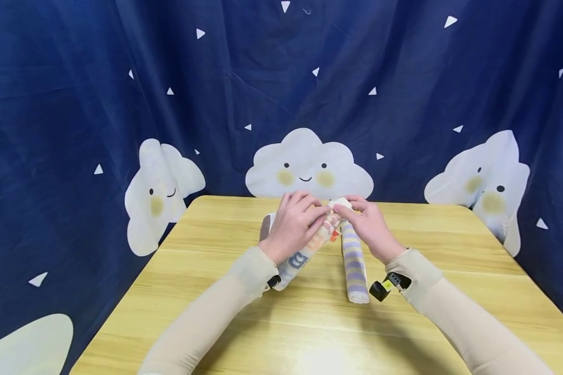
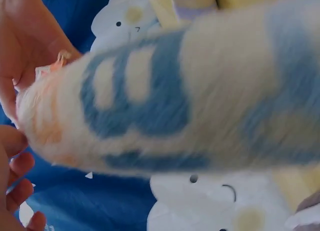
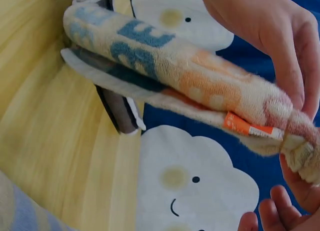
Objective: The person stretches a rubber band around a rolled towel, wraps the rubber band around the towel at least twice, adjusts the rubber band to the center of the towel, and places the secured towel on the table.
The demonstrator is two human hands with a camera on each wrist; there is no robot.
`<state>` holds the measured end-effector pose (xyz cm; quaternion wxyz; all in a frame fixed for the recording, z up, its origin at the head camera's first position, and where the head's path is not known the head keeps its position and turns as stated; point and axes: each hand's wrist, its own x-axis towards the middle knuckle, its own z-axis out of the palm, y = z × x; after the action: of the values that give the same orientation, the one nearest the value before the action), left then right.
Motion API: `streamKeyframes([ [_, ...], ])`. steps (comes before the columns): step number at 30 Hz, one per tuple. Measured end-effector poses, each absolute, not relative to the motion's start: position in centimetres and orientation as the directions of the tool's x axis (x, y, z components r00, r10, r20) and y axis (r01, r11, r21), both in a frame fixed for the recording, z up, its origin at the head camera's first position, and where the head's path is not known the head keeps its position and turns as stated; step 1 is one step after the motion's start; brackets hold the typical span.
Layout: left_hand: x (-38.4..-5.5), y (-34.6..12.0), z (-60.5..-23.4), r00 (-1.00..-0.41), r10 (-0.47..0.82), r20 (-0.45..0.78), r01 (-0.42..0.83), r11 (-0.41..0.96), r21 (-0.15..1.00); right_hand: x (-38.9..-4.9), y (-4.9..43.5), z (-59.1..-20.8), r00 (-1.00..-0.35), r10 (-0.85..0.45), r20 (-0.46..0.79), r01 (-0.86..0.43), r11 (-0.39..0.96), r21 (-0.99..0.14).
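Observation:
A cream rolled towel with blue and orange letters [image 1: 300, 260] slants up between both hands, its near end beneath the left wrist. My left hand [image 1: 291, 225] pinches its far end from the left. From the right, my right hand [image 1: 371, 226] pinches the same end with thumb and fingers. In the right wrist view that end is bunched and narrowed, and an orange and white tag [image 3: 250, 127] hangs beside it. A loose strip of the towel runs along the roll's underside. The fingertips partly hide the bunched end.
A purple-and-cream striped rolled towel [image 1: 354, 265] lies on the wooden table [image 1: 318, 333] by my right wrist. Behind the left hand lies a grey-brown roll with white edges [image 3: 117, 108], mostly hidden in the head view. A dark blue curtain [image 1: 272, 78] with clouds hangs behind the table.

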<state>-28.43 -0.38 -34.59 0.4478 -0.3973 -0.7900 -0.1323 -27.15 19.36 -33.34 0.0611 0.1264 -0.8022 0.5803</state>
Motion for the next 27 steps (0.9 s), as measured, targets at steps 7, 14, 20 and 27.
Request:
streamKeyframes([
  [7, -29.3, 0.1, -33.1, -0.243, 0.68, 0.691, 0.765, 0.573, -0.295, -27.3, 19.4, -33.9, -0.98, -0.093, 0.175, -0.195, 0.302, -0.933],
  [14, -30.3, 0.7, -32.6, -0.256, 0.753, 0.606, 0.81, 0.51, -0.291, -27.5, 19.4, -34.3, -0.981, -0.109, 0.163, -0.188, 0.289, -0.939],
  [20, -29.6, 0.8, -33.1, -0.269, 0.806, 0.527, 0.847, 0.459, -0.269, -27.5, 19.3, -33.9, -0.984, -0.08, 0.162, -0.179, 0.311, -0.933],
  [27, -28.4, -0.4, -35.0, -0.244, 0.863, 0.442, 0.838, 0.417, -0.352, -27.4, 19.9, -33.4, -0.99, -0.048, 0.132, -0.14, 0.341, -0.93],
])
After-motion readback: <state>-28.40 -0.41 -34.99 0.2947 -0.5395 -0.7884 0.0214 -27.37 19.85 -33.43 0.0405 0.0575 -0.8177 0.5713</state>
